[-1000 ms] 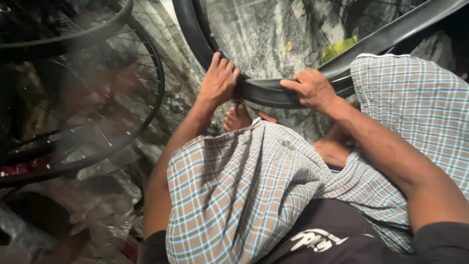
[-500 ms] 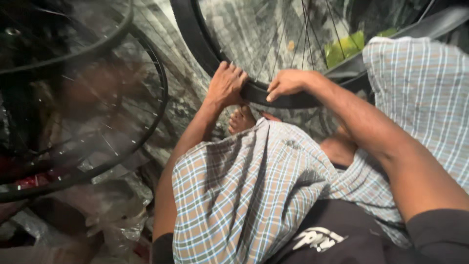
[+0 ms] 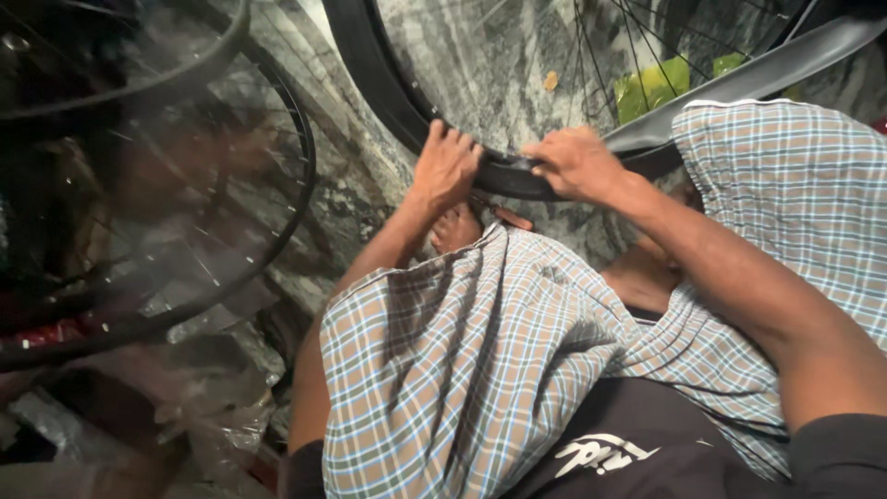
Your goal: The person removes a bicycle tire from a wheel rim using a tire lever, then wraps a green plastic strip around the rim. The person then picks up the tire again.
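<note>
A spoked bicycle wheel with a black tyre (image 3: 370, 74) stands on a marbled stone floor in front of my knees. My left hand (image 3: 446, 166) presses on the tyre's lower edge, fingers curled over it. Just to the right, my right hand (image 3: 577, 162) grips the same tyre edge where a loose black strip of rubber (image 3: 785, 65) peels away toward the upper right. Thin spokes (image 3: 628, 46) cross the wheel's inside. My bare foot (image 3: 457, 226) rests under the tyre between my hands. My knees are covered by checked cloth (image 3: 480, 360).
Other bicycle wheels (image 3: 231, 212) lean in a dark stack at the left, over crumpled plastic wrap (image 3: 203, 407). A green wrapper (image 3: 651, 88) lies on the floor behind the spokes. A red part (image 3: 46, 334) shows at the far left.
The view has shifted so that the wheel's spokes show. Both hands have stayed on the tyre's lower edge, the right hand sliding a little closer to the left one.
</note>
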